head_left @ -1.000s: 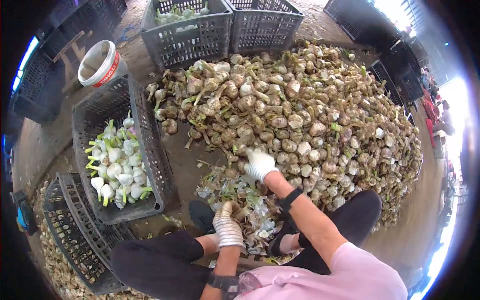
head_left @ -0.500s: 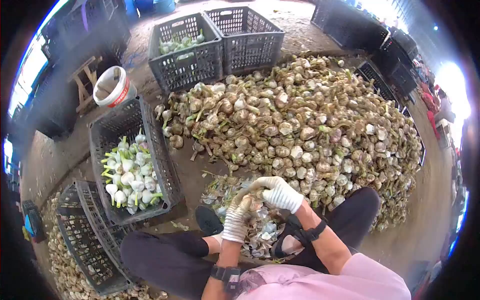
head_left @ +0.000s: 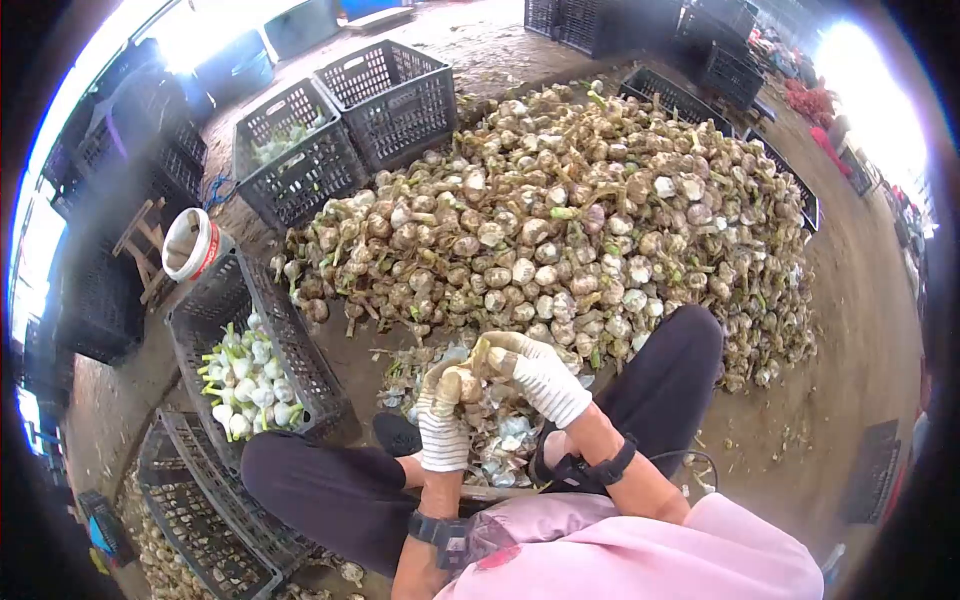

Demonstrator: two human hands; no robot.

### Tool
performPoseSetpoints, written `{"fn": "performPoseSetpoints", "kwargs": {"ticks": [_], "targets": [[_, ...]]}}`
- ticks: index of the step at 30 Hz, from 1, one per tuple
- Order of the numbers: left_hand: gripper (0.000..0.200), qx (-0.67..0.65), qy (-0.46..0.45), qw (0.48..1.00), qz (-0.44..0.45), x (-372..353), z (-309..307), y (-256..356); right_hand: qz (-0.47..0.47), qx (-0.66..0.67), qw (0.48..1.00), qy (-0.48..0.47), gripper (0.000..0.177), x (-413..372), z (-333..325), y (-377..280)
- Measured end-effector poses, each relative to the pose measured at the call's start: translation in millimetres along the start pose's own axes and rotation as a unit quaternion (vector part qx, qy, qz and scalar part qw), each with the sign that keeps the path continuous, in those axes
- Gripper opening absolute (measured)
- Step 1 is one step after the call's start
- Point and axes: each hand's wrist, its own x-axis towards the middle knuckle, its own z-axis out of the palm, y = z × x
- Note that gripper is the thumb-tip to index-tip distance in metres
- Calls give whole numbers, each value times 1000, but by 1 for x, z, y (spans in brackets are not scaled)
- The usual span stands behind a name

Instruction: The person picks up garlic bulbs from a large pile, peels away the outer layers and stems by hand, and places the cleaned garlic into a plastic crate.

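My left hand, in a white ribbed work glove, is closed around a brownish garlic bulb. From the right, my right hand, gloved alike, has its fingers bent and pinched at the bulb's upper side; its fingertips partly cover the bulb. Both hands are between my knees, over a heap of papery peelings. Just beyond them rises a large pile of unpeeled, soil-stained garlic. Cleaned white bulbs with green stems fill part of a black crate on my left.
Two black crates stand behind the pile, one with some garlic inside. A white bucket is near the left crate's far end. Another crate lies by my left knee, with loose garlic around it. More crates stand at the far right.
The whole view has swung, so the pile and crates appear farther left. Both hands stay together on the bulb, and my right fingers have shifted over its top.
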Motion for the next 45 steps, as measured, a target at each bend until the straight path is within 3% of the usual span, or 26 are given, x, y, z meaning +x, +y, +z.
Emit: {"fn": "performPoseSetpoints", "kwargs": {"ticks": [2, 4, 6, 8, 10, 11, 15, 25, 27, 28, 30, 31, 32, 33, 34, 36, 37, 38, 40, 41, 42, 43, 44, 45], "targets": [[39, 35, -1, 999, 13, -1, -7, -6, -46, -25, 998, 33, 39, 1, -9, 12], [40, 65, -5, 996, 58, 3, -15, -17, -28, -158, 983, 93, 38, -3, -13, 13], [44, 170, 12, 982, 77, -3, -6, -13, 39, -117, 992, 32, 34, -15, -5, 1], [47, 199, 14, 976, 87, -6, 3, -11, 24, -53, 998, 10, 32, -13, -2, 7], [44, 283, 4, 940, 189, -9, 8, -10, 16, -39, 999, 11, 29, -8, 1, 9], [44, 308, 10, 932, 193, -8, 5, -10, 11, -25, 1000, 11, 25, -7, 2, 10], [45, 216, 30, 972, 87, -13, 1, -11, 13, -22, 1000, 0, 22, -6, 1, 11], [42, 112, 11, 993, 28, -11, -10, -12, 99, 75, 992, -35, 22, -14, -12, 7], [43, 277, 25, 951, 135, -13, 2, -10, 62, 35, 997, -37, 22, -12, -7, 10], [43, 277, 23, 952, 131, -12, 0, -12, 23, -6, 999, -39, 23, -12, -4, 12], [40, 338, 40, 921, 189, -10, -6, -16, 80, 52, 995, -32, 22, -9, -7, 28], [38, 153, 125, 980, 35, -11, -3, -15, 21, 1, 999, -40, 22, -4, -8, 40], [40, -44, 195, 973, -118, -9, 5, -10, -42, -49, 997, -48, 23, 3, -10, 54], [41, -41, 204, 961, -183, -2, 5, -7, -92, -131, 987, -34, 26, 19, -10, 64], [43, -35, 214, 943, -251, -1, 2, -3, -93, -133, 986, -37, 26, 26, -13, 76], [45, -47, 192, 942, -273, 6, -13, -1, -104, -128, 986, -19, 26, 23, -1, 64], [47, -56, 170, 939, -295, 9, -18, -1, 10, -82, 994, -69, 27, 9, -1, 40], [47, -59, 171, 939, -293, 8, -19, 0, 33, -52, 993, -101, 29, 8, -5, 38], [51, 7, 148, 950, -275, 5, -19, 0, 15, -80, 989, -121, 29, 1, -6, 34], [46, -2, 217, 944, -247, -1, 10, 10, 14, -80, 990, -118, 29, 1, -6, 35], [46, -2, 214, 945, -248, 2, 0, -1, 47, -36, 995, -74, 27, 2, -7, 39], [49, 125, 144, 978, -85, 7, -18, -20, 80, 9, 996, -31, 26, 3, -7, 41], [54, 246, 68, 963, 85, 7, -19, -21, 79, 8, 996, -31, 26, 2, -6, 36], [50, 390, 52, 907, 149, 2, -19, -24, 71, 24, 996, -44, 24, 0, -4, 27]]}}
